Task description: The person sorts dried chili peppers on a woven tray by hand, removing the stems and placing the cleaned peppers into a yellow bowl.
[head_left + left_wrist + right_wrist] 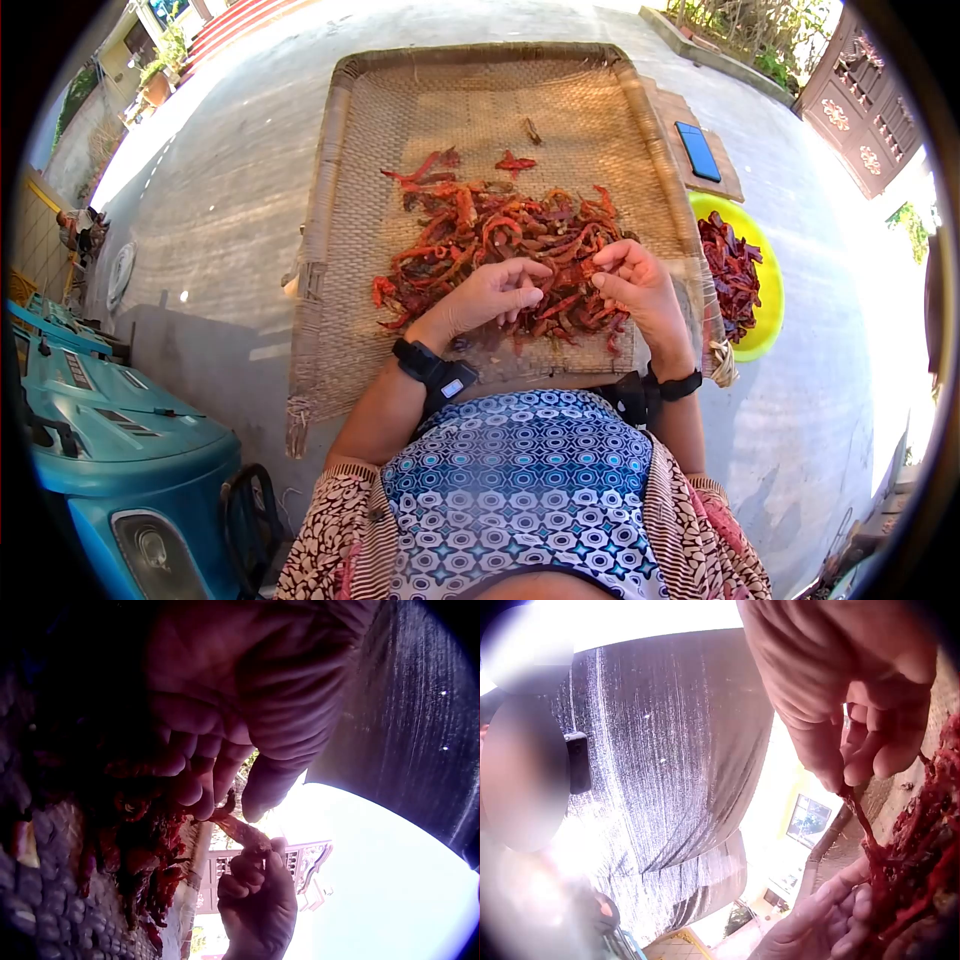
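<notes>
A pile of dried red chili peppers (470, 235) lies on a woven bamboo tray (400, 110). Over the near right part of the pile, my right hand (645, 295) pinches one dried chili pepper (244, 832) between thumb and fingertips. That pepper's other end points toward my left hand (490, 295), seen from the palm side in the left wrist view. The left thumb and forefinger stand apart, the other fingers loosely bent close over the peppers. In the right wrist view, the right hand (855, 712) is above the left hand (821, 915), with the pinched pepper hanging down between them.
A yellow-green basin (770, 300) of darker red peppers stands right of the tray. Behind it, a blue phone (697, 150) lies on a board (725, 180). At the lower left is a teal vehicle (130, 430). A brown gate (860, 110) stands at the far right.
</notes>
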{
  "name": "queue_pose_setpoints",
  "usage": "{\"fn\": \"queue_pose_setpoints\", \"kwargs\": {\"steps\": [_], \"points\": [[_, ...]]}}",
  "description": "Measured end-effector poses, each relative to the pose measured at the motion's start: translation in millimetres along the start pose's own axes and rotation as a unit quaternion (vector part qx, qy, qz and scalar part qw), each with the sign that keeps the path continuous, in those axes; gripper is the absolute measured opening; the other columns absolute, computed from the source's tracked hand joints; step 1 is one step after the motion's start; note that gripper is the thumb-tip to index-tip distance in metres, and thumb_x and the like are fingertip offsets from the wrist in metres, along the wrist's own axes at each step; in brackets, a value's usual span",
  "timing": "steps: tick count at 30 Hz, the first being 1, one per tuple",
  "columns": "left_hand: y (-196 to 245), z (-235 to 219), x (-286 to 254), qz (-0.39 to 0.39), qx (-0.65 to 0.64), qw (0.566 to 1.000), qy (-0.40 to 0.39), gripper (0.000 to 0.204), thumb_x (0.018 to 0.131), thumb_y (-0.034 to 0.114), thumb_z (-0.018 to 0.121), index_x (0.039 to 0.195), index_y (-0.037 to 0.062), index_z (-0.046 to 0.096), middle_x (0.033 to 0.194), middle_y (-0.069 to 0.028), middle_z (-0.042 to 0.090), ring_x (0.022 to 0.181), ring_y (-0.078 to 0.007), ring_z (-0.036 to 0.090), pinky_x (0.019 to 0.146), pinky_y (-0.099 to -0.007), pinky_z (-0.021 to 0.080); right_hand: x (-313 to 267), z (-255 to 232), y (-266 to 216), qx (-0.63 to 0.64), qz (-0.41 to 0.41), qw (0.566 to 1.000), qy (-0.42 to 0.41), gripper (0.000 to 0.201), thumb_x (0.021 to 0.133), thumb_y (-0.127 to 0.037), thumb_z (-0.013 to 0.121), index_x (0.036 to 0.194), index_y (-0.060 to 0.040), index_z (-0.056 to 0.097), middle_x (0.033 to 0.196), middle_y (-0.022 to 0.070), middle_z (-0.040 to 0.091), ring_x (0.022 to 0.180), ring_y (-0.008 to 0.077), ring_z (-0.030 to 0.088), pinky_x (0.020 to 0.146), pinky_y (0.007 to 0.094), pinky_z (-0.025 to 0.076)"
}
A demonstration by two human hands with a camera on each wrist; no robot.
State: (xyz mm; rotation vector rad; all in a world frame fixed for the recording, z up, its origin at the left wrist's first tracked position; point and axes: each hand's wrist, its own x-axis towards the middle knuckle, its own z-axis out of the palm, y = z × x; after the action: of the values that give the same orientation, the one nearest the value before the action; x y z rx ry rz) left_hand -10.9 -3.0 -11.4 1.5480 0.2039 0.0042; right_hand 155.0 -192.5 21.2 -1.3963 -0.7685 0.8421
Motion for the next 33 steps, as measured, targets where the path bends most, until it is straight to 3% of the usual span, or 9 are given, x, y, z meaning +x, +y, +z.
{"fn": "queue_pose_setpoints", "kwargs": {"steps": [6, 12, 19, 23, 25, 26, 28, 30, 33], "points": [[-11, -3, 3, 0.006, -0.002, 1.0, -0.008, 0.042, 0.093, 0.025, 0.063, 0.128, 0.0029, 0.053, 0.081, 0.0045, 0.055, 0.062, -0.0036, 0.052, 0.055, -0.0187, 0.043, -2, 19, 9, 0.126, 0.008, 0.987, -0.094, 0.015, 0.089, -0.004, 0.065, 0.103, -0.0035, 0.058, 0.087, 0.0013, 0.062, 0.07, 0.0084, 0.059, 0.06, 0.0219, 0.051], [-2, -1, 0, -0.008, 0.012, 1.0, 0.016, 0.049, 0.094, 0.018, 0.061, 0.137, 0.0025, 0.043, 0.088, 0.0002, 0.057, 0.065, -0.006, 0.054, 0.057, -0.0206, 0.045, -1, -24, 0, 0.16, -0.079, 0.979, 0.098, 0.014, 0.09, -0.001, 0.06, 0.104, -0.004, 0.058, 0.088, 0.0023, 0.061, 0.074, 0.0091, 0.058, 0.067, 0.023, 0.05], [0, 2, 1, -0.052, 0.058, 0.997, 0.028, 0.062, 0.094, 0.016, 0.057, 0.146, -0.0027, 0.03, 0.089, -0.0047, 0.059, 0.064, -0.0094, 0.059, 0.055, -0.0233, 0.047, -11, -61, -15, 0.116, -0.242, 0.884, 0.383, 0.022, 0.092, -0.007, 0.06, 0.113, -0.0011, 0.054, 0.099, 0.0024, 0.059, 0.093, 0.0108, 0.059, 0.079, 0.0246, 0.05], [-4, 0, 4, -0.076, 0.059, 0.995, 0.032, 0.063, 0.094, 0.016, 0.058, 0.146, -0.0027, 0.03, 0.09, -0.0055, 0.059, 0.063, -0.0097, 0.059, 0.054, -0.0228, 0.047, -5, -60, 12, 0.017, -0.121, 0.943, 0.31, 0.026, 0.092, -0.01, 0.06, 0.116, -0.0022, 0.054, 0.102, 0.0032, 0.06, 0.098, 0.0105, 0.059, 0.079, 0.023, 0.048], [-4, 2, 4, -0.084, 0.066, 0.994, 0.03, 0.061, 0.093, 0.016, 0.058, 0.146, -0.0018, 0.032, 0.09, -0.0053, 0.059, 0.063, -0.0093, 0.059, 0.053, -0.0223, 0.047, 3, -36, 16, -0.044, -0.032, 0.986, 0.156, 0.017, 0.092, -0.012, 0.059, 0.107, -0.0031, 0.059, 0.099, 0.0034, 0.06, 0.095, 0.0126, 0.06, 0.08, 0.0266, 0.048], [-1, 3, 4, -0.085, 0.072, 0.993, 0.027, 0.06, 0.093, 0.016, 0.058, 0.145, -0.0014, 0.033, 0.09, -0.0051, 0.059, 0.063, -0.009, 0.059, 0.053, -0.0221, 0.047, 4, -21, 22, -0.122, -0.055, 0.984, 0.12, 0.015, 0.092, -0.013, 0.059, 0.104, -0.0044, 0.061, 0.098, 0.004, 0.062, 0.095, 0.0149, 0.061, 0.079, 0.0283, 0.049], [0, 2, 4, -0.079, 0.072, 0.994, 0.022, 0.058, 0.093, 0.017, 0.059, 0.144, -0.0007, 0.036, 0.089, -0.0046, 0.059, 0.062, -0.0084, 0.059, 0.052, -0.0218, 0.047, 9, 1, 30, -0.287, -0.118, 0.947, 0.083, 0.013, 0.089, -0.012, 0.06, 0.1, -0.0065, 0.064, 0.097, 0.0054, 0.063, 0.096, 0.0196, 0.061, 0.077, 0.0321, 0.05], [-4, 1, 4, -0.067, 0.057, 0.996, 0.016, 0.056, 0.094, 0.017, 0.059, 0.143, -0.0001, 0.039, 0.088, -0.0041, 0.059, 0.062, -0.0078, 0.058, 0.052, -0.0215, 0.047, 15, 14, 32, -0.453, -0.19, 0.867, 0.078, 0.013, 0.086, -0.011, 0.061, 0.098, -0.0081, 0.065, 0.096, 0.0071, 0.063, 0.096, 0.0244, 0.061, 0.077, 0.0365, 0.05], [-6, 2, 5, -0.067, 0.064, 0.995, 0.021, 0.054, 0.093, 0.016, 0.059, 0.141, -0.001, 0.04, 0.085, -0.004, 0.06, 0.058, -0.0088, 0.059, 0.049, -0.0222, 0.047, 26, 18, 43, -0.506, -0.176, 0.843, 0.054, 0.021, 0.081, -0.009, 0.062, 0.102, -0.0107, 0.065, 0.099, 0.008, 0.06, 0.096, 0.0292, 0.058, 0.078, 0.042, 0.05]]}}
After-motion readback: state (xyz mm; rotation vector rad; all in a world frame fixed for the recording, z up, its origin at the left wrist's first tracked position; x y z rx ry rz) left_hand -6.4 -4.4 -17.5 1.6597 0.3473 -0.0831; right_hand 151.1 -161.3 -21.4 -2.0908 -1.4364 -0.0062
